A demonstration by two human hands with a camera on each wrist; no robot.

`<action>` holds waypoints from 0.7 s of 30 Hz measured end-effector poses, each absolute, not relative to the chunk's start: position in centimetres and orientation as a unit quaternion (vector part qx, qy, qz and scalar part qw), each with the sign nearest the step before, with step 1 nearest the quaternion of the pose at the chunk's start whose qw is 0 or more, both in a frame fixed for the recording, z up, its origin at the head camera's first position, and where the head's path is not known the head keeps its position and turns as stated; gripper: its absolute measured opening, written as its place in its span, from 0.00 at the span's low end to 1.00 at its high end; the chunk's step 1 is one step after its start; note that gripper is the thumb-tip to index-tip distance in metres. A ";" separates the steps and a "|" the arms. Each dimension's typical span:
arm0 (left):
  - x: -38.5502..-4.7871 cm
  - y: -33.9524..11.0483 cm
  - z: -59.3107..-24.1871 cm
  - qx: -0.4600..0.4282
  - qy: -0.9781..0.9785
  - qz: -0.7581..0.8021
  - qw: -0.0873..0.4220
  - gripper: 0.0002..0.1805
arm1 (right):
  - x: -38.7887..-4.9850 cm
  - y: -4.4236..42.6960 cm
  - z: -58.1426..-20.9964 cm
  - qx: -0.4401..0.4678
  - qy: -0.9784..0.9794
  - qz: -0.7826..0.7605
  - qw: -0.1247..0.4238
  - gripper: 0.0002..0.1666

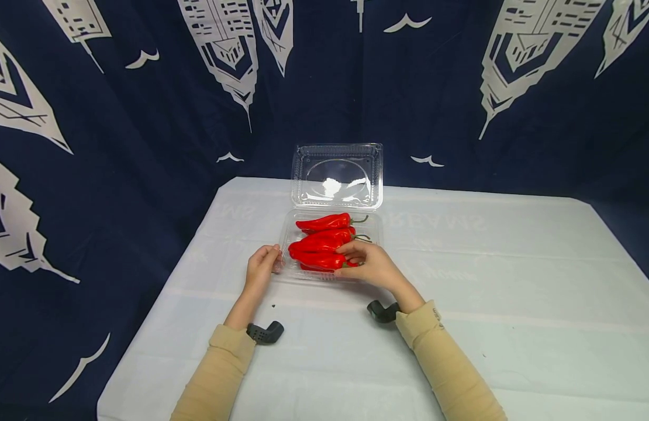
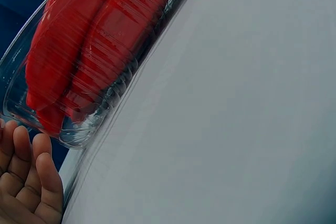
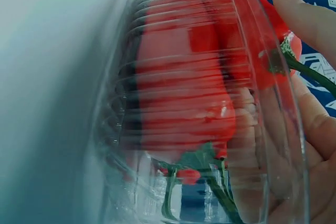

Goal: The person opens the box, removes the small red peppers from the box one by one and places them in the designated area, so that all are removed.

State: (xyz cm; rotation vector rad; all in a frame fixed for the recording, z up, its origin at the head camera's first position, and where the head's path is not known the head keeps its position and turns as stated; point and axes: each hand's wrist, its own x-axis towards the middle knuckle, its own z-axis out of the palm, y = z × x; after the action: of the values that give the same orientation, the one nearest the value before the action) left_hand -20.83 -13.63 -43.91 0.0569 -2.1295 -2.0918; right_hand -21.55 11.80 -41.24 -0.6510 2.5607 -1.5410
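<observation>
The left hand [image 1: 260, 269] meets the clear container's [image 1: 376, 227] left edge, pinch unclear. The right hand [image 1: 376, 264] fingers a red pepper [image 1: 320, 260] in a narrow hold; table [image 1: 514, 280] extends rightward.

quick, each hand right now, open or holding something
Left hand: open, at the edge of the tray.
Right hand: holding a pepper by its stem end.

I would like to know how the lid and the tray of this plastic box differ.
The lid holds nothing, while the tray contains red peppers. The lid is swung open on the far side; the tray is nearer the person. The lid shows an oval outline, whereas the peppers cover the tray's middle. Both are clear plastic.
</observation>
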 end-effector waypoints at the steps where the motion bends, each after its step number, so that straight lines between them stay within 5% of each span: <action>1: -20.8 -13.6 -43.9 0.019 -0.711 -0.699 0.078 0.15 | -21.9 11.9 -41.8 -0.211 0.839 -0.501 0.040 0.26; 21: -20.9 -13.7 -43.9 0.023 -0.713 -0.696 0.081 0.15 | -21.5 11.4 -41.7 -0.198 0.845 -0.497 0.021 0.23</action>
State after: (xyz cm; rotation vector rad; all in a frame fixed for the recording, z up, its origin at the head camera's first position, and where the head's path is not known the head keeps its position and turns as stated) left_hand -20.92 -13.66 -43.95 0.0685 -2.1311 -2.0813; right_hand -21.48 11.37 -41.70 -0.6141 2.6194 -1.5407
